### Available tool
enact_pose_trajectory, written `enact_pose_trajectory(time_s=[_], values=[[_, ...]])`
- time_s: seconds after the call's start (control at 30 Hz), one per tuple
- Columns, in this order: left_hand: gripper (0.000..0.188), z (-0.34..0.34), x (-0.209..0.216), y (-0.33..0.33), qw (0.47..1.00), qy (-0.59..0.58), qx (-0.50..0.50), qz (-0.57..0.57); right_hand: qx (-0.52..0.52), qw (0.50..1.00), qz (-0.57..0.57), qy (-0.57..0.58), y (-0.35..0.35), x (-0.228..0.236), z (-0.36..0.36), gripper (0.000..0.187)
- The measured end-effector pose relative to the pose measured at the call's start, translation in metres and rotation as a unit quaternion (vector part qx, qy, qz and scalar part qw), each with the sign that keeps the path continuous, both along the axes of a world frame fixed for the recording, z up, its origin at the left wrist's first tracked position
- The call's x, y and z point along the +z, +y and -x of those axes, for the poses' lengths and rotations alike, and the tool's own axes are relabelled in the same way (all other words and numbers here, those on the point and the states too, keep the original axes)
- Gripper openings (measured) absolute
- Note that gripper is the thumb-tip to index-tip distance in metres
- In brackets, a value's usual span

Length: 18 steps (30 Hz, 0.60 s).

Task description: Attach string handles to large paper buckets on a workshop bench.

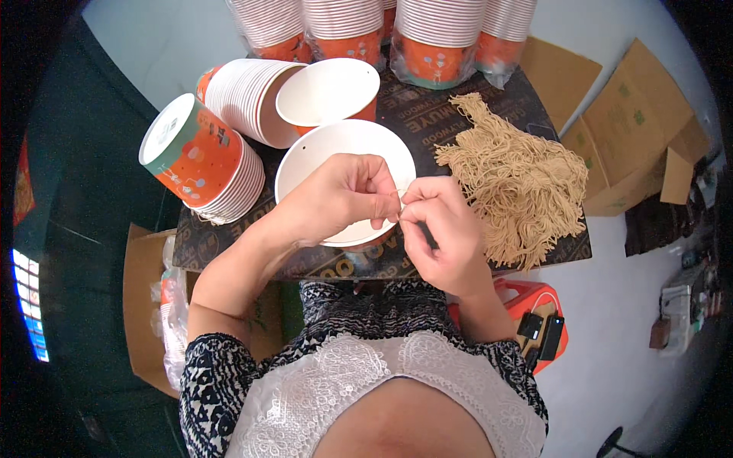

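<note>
Thin tan strand (402, 192) sat between the hands. Left hand (343, 191) and right hand (447, 229) were nearly touching, fingertips pinched on it. Open white tub (359, 140) stood right under them; cord bundle (527, 187) lay right of them, tilted tub stack (210, 159) left. Step looked like fingertip work on strand; knot, couldn't tell. Next move called for firm pinch, little slack.

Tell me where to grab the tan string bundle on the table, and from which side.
Grip the tan string bundle by its narrow far end, probably best from above: it lies on the table, with wrapped cup stacks beyond. It gathers there and fans out nearer you, so grabbing the near end might pull only some.
</note>
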<state>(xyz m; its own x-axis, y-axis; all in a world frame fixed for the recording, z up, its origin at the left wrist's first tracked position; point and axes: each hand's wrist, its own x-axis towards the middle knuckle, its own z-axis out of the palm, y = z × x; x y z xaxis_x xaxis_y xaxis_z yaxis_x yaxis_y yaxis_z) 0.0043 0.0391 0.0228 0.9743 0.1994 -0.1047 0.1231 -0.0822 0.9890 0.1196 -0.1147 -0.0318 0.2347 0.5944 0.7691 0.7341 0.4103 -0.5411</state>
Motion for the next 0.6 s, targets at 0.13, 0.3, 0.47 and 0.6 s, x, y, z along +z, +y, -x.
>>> enact_pose_trajectory(time_s=[0.13, 0.3, 0.47, 0.6], values=[[0.011, 0.001, -0.001, -0.001, 1.000, -0.005, -0.009, -0.019, -0.012, 1.000, -0.011, -0.021, -0.001, -0.002, -0.003, 0.018], [0.012, 0.007, -0.005, -0.009, 0.996, -0.057, 0.002, -0.069, -0.040, 0.999, -0.005, -0.007, 0.008, -0.008, -0.012, 0.016], [0.019, 0.011, -0.009, -0.020, 0.904, -0.189, 0.037, -0.382, -0.016, 0.999, 0.017, 0.021, 0.009, -0.009, -0.007, 0.018], [0.023, 0.012, -0.009, -0.027, 0.859, -0.206, 0.050, -0.467, -0.005, 0.997, 0.043, 0.068, 0.008, -0.003, -0.002, 0.021]])
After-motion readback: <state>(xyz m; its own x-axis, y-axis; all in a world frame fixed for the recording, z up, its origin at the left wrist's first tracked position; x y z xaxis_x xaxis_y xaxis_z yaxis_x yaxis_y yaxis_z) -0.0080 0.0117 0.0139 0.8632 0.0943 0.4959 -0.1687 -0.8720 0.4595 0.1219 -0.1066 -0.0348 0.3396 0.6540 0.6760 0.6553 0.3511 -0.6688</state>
